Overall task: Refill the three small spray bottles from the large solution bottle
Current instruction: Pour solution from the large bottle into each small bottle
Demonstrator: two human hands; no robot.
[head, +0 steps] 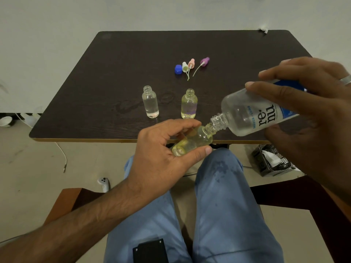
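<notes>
Fingers point(191, 125) tilt yellowish small bottle point(191, 144) under clear large bottle point(247, 114).

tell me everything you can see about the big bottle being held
The large bottle is clear plastic with a white and blue label reading "re-nu". Uncapped, its threaded neck shows. The right hand grips it, tilted down and leftward, mouth against the small bottle held by the left hand. It looks partly filled.

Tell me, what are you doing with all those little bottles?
The right hand tips the large solution bottle so its neck meets a small bottle held tilted in the left hand. Two other small bottles stand open on the table, with the spray tops lying behind them.
</notes>
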